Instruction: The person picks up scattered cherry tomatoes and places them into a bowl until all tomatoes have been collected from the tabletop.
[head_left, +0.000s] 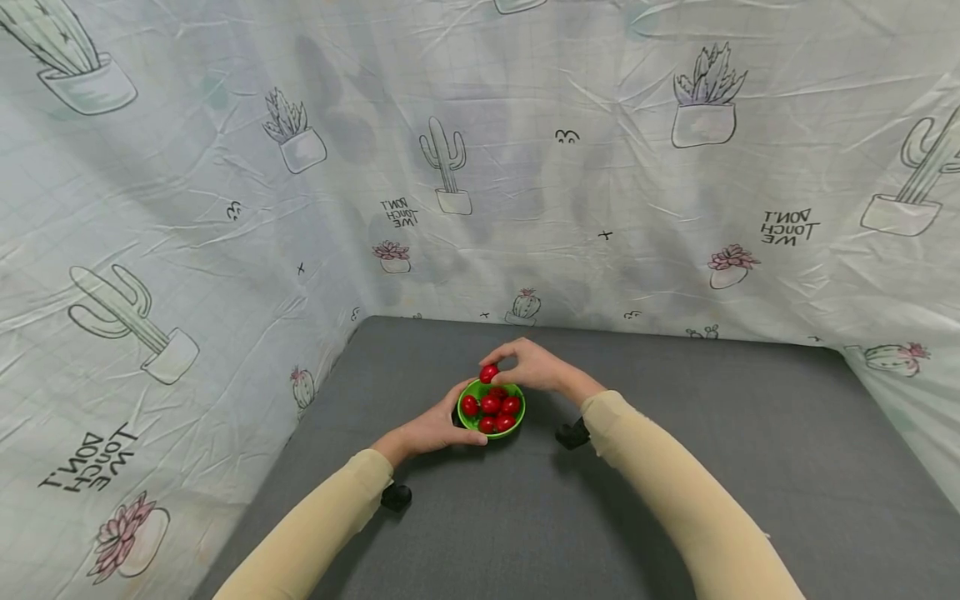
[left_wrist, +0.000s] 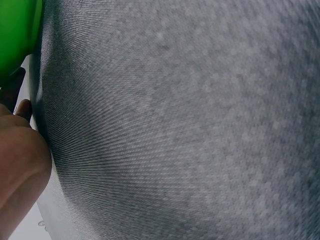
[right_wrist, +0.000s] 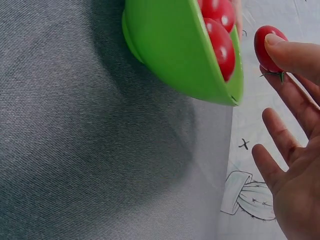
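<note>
A small green bowl stands on the grey tabletop with several red cherry tomatoes inside. My left hand holds the bowl from its left side, the thumb along the near rim. Just above the far rim, my right hand pinches one cherry tomato between thumb and fingers. The right wrist view shows this tomato apart from the bowl, a green stem at its lower end and the other fingers spread. In the left wrist view only part of the bowl and hand appears.
The grey cloth-covered table extends to both sides and toward me. A pale curtain printed with potted cacti hangs behind it and along the left and right. Dark wrist devices sit under both sleeves.
</note>
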